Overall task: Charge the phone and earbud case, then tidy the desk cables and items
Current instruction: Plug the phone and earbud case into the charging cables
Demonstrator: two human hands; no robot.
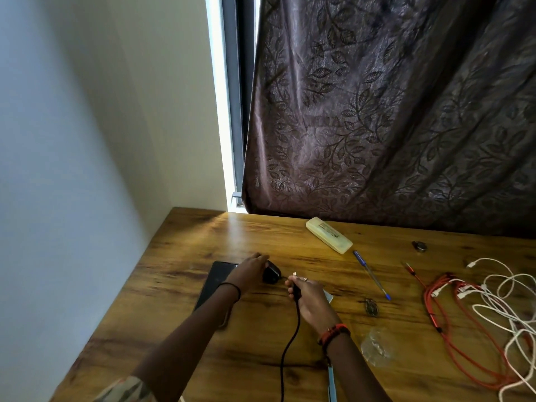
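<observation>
A black phone (pixel 213 282) lies flat on the wooden desk (pixel 203 239), partly under my left forearm. My left hand (pixel 251 271) grips a small black earbud case (pixel 272 274) resting on the desk just right of the phone. My right hand (pixel 307 300) holds the black charging cable (pixel 290 343) close to its end, and the metal plug (pixel 294 274) points up, a short way right of the case and apart from it. The cable runs toward the near desk edge.
A pale yellow case (pixel 329 235) lies at the back by the dark curtain (pixel 391 111). A blue pen (pixel 372 275), a tangle of red cable (pixel 441 309) and white cables (pixel 504 300), two small dark objects (pixel 371 307) (pixel 419 246) and a clear wrapper (pixel 377 348) lie to the right.
</observation>
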